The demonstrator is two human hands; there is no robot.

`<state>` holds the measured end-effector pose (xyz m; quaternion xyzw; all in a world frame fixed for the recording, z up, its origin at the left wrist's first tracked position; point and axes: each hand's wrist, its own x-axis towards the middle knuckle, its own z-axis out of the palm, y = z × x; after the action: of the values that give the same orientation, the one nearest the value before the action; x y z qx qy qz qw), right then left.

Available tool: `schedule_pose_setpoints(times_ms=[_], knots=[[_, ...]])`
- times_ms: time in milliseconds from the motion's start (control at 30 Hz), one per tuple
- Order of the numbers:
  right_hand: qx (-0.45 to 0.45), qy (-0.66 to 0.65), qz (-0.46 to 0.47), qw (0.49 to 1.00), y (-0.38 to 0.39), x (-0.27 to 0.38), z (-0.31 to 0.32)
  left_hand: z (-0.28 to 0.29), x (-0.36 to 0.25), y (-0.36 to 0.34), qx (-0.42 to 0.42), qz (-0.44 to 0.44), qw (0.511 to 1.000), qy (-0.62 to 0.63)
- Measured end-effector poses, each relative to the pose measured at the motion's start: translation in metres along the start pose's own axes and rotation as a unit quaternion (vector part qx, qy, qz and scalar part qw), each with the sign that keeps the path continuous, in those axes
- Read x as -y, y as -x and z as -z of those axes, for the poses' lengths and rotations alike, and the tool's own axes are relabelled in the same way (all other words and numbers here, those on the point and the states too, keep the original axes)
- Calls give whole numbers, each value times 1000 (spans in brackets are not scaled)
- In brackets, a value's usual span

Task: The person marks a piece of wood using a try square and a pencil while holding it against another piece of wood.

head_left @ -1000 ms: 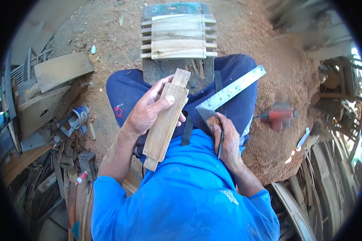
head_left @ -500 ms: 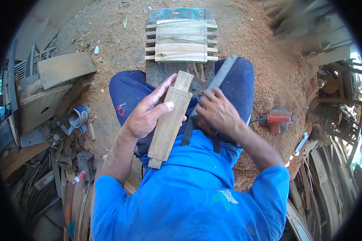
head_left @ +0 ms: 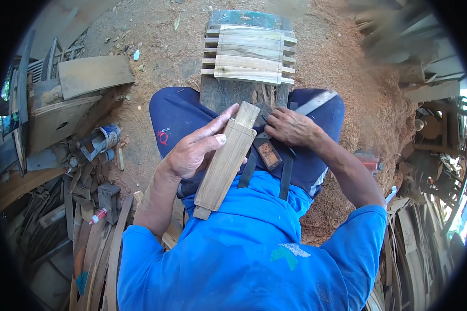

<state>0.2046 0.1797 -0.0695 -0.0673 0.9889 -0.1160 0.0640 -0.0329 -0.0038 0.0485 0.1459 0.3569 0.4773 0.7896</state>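
Observation:
My left hand (head_left: 194, 150) grips a tapered wooden piece (head_left: 225, 155) with a narrow tenon at each end, tilted over my lap. The thumb lies on its upper face, and a dark line crosses it near the far tenon. My right hand (head_left: 290, 127) is closed on a try square beside that tenon, apart from the wood. The square's metal blade (head_left: 317, 102) points to the far right, and its brown stock (head_left: 269, 155) hangs toward me. A thin dark point sticks out by my right fingers; its kind is unclear.
Ahead stands a worn bench (head_left: 228, 93) bearing several similar tenoned pieces (head_left: 249, 54) side by side. A red power tool (head_left: 369, 161) lies on the sawdust at right. At left are a bucket (head_left: 109, 137), a board (head_left: 96, 76) and scrap wood; more scrap (head_left: 415, 233) lies at right.
My right hand has moved slightly away from me and turned the try square, so its blade lies flatter and its stock shows. The left hand keeps its hold. The whole view has shifted a little.

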Motion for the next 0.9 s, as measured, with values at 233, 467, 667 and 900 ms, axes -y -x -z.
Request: schedule_pose_setpoints(times_ms=[233,467,667,900], knots=[[17,-96,-145,985,70,11,57,9,8,-3,17,1,998,57],[-142,-297,-209,921,113,40,135,2,23,-29,48,56,997,-5],[-192,-220,-194,936,47,73,138,7,45,-42,165,21,982,-84],[-206,-192,-178,943,45,93,117,-8,47,-31,57,-21,987,-150]])
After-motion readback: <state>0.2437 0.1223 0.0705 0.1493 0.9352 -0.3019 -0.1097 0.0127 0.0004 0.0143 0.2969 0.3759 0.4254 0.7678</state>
